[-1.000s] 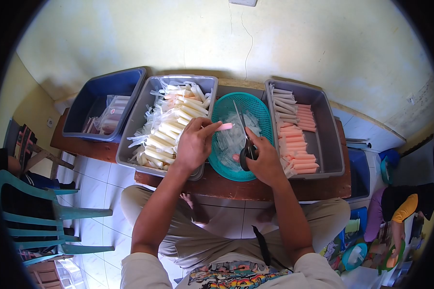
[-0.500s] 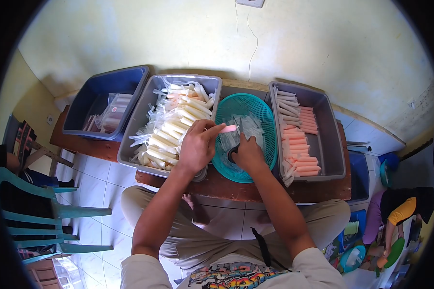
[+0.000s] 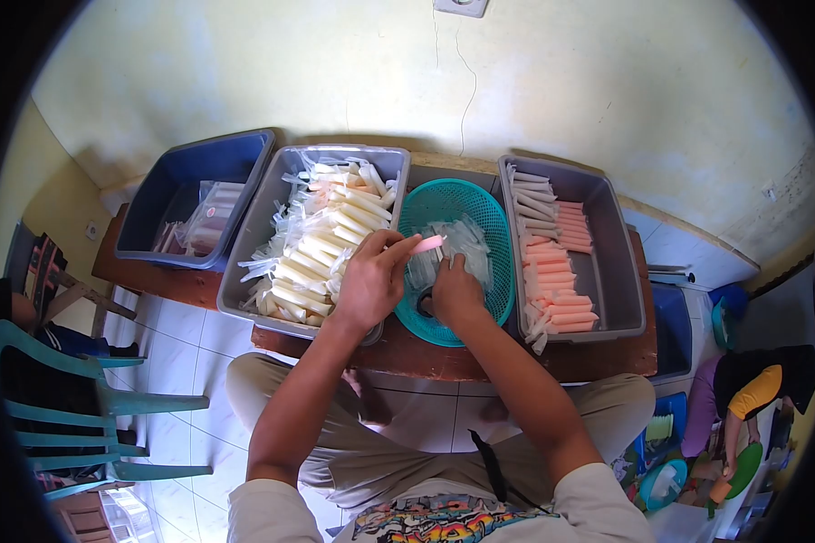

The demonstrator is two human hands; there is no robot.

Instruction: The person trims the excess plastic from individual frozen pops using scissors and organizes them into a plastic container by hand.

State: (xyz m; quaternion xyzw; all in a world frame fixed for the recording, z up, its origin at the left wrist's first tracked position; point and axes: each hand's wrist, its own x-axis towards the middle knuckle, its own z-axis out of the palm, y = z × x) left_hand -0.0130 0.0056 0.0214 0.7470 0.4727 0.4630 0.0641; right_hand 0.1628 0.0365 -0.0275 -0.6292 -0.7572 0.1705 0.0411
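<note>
Between the fingers of my left hand is a pink tube, its end pointing right over the teal basket. My right hand is closed on black-handled scissors, low over the basket; the blades are mostly hidden. Clear plastic scraps lie in the basket. Left of it, a grey tub holds a pile of cream tubes with long plastic ends. On the right, another grey tub holds rows of pink tubes and whitish ones.
A blue tub with a few packets stands at the far left of the brown bench. A teal chair is at the left. At the lower right another person handles a green item.
My right hand has moved left and down with the scissors, close to the pink tube. My left hand has shifted slightly right. The other person's green item has moved.
</note>
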